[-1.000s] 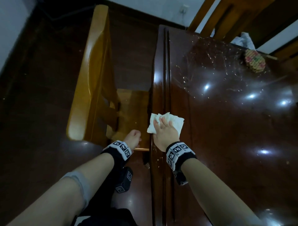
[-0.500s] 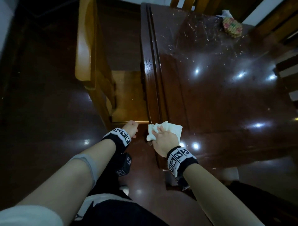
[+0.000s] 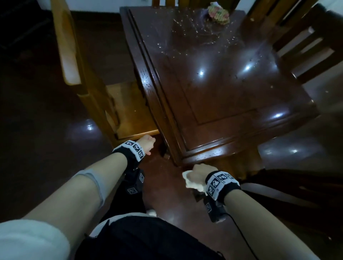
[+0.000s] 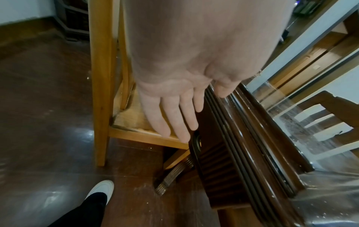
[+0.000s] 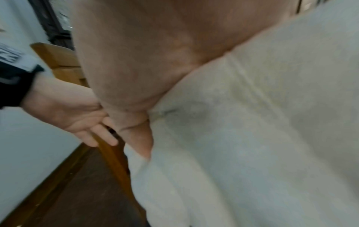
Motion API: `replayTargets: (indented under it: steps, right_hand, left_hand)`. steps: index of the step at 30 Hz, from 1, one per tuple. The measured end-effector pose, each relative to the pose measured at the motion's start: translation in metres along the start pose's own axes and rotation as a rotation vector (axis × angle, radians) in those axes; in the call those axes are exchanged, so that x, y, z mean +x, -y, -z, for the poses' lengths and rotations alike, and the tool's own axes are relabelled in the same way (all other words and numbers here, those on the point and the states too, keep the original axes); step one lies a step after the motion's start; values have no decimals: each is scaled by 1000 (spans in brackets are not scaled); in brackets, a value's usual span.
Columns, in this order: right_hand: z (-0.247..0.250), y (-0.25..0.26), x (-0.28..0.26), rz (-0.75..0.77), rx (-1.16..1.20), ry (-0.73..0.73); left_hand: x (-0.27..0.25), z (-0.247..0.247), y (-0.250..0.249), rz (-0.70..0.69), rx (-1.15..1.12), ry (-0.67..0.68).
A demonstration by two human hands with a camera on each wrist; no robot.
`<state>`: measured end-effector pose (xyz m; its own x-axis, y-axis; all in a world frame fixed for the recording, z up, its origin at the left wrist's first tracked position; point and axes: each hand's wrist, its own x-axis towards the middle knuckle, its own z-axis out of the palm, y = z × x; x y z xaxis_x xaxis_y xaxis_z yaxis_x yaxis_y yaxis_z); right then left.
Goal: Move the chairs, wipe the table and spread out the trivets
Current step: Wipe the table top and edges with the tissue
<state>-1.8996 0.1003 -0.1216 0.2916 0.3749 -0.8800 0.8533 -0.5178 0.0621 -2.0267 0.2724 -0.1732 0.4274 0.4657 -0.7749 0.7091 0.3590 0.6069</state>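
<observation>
The right hand (image 3: 199, 171) is clutching a white cloth (image 3: 191, 182) just below the near corner of the table (image 3: 213, 104). The left hand (image 4: 174, 107) is hanging loose-fingered (holding nothing) beside the chair (image 3: 130, 111); the trivets (image 3: 218, 13) are sitting at the far edge.

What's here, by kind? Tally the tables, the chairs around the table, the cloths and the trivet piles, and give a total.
Table: 1
Chairs: 3, namely light chair, dark chair, far chair
Cloth: 1
Trivet pile: 1
Total: 6

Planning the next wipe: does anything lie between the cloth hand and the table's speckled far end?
Nothing visible: the glossy dark wooden table is bare from the white cloth in the right hand to the specks.
</observation>
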Motion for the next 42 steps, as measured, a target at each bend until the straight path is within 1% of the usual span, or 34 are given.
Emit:
replayTargets:
  steps: [1, 2, 3, 4, 5, 7, 8, 9, 11, 14, 15, 17, 19, 20, 22, 24, 26, 29, 30, 31, 34, 36, 37, 38, 40, 42]
  right_hand:
    - [-1, -8, -4, -39, 78, -16]
    - [-1, -16, -5, -74, 176, -69]
    - [0, -23, -8, -93, 298, -128]
    - [0, -29, -10, -74, 473, -176]
    - [1, -33, -12, -27, 714, -209]
    - [4, -35, -18, 71, 1278, -182]
    - [8, -35, -22, 90, 1502, -151]
    - [14, -33, -24, 100, 1654, -118]
    - [29, -27, -27, 123, 1838, -96]
    - [51, -16, -28, 166, 1960, -116]
    - [58, -12, -27, 199, 2001, -83]
    - [73, -2, -26, 255, 2056, -4]
    - [89, 7, -20, 286, 2081, 10]
    - [97, 11, -16, 282, 2087, 11]
    - [114, 17, -4, 261, 2084, 0]
    - [134, 22, 11, 271, 2060, -35]
    - [158, 26, 25, 276, 2016, -94]
    - [192, 29, 54, 214, 1881, -219]
    - [203, 28, 65, 191, 1812, -287]
    - [213, 27, 79, 176, 1728, -365]
    - [242, 17, 110, 165, 1409, -592]
    - [256, 4, 127, 130, 1185, -694]
    - [261, -3, 136, 89, 1083, -715]
    - [266, -11, 146, 52, 978, -720]
    - [274, -22, 163, -3, 761, -692]
    - [280, -33, 177, -37, 639, -640]
  left_hand:
    - [-4, 1, -1, -7, 5, 6]
    - [-7, 2, -3, -16, 14, 16]
    - [-9, 3, -3, -26, 24, 32]
    - [-11, 4, -4, -39, 34, 52]
    - [-14, 5, -6, -56, 40, 70]
    - [-18, 5, -12, -88, 36, 96]
    - [-21, 4, -16, -101, 32, 113]
    - [-24, 3, -21, -114, 27, 136]
    - [-30, 1, -28, -141, 12, 178]
    - [-34, -1, -39, -174, -102, 196]
    - [-34, -1, -42, -169, -186, 219]
    - [-30, 1, -49, -130, -426, 336]
    - [-28, 6, -60, -80, -695, 457]
    - [-27, 9, -66, -77, -782, 489]
    - [-22, 13, -80, -130, -849, 525]
    - [-11, 20, -94, -150, -843, 523]
    - [5, 28, -106, -156, -807, 473]
    - [31, 46, -123, -205, -779, 361]
    - [41, 54, -127, -211, -794, 291]
    - [53, 65, -130, -222, -818, 191]
    - [88, 103, -143, -286, -850, -257]
    - [106, 126, -156, -342, -778, -550]
    - [114, 134, -164, -362, -719, -654]
    - [122, 140, -172, -372, -646, -726]
    - [141, 145, -182, -354, -454, -800]
    - [163, 146, -185, -359, -248, -789]
